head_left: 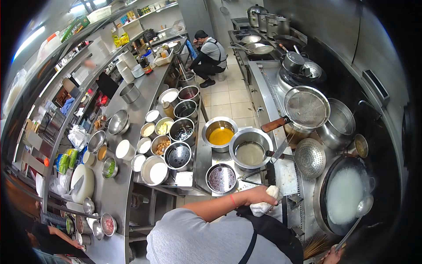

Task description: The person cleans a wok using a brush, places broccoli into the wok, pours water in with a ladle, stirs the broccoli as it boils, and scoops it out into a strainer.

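My left hand (263,196) is closed round a bunched white cloth (260,208), in front of my body and near the stove's edge. At the bottom right, my right hand (332,256) grips the long handle of a ladle (365,205). The ladle's bowl is at the right rim of a large wok (323,198) that holds cloudy whitish liquid (346,193). Above the wok lies a perforated skimmer (310,158), and beyond it a round mesh strainer (307,107) rests on a pot.
Left of the stove stand a pot of pale liquid (249,154), a pot of yellow liquid (220,136) and a dark-filled pot (221,178). Several containers line the steel counter (116,185). A person (212,57) crouches in the aisle; another person's arm (63,236) shows lower left.
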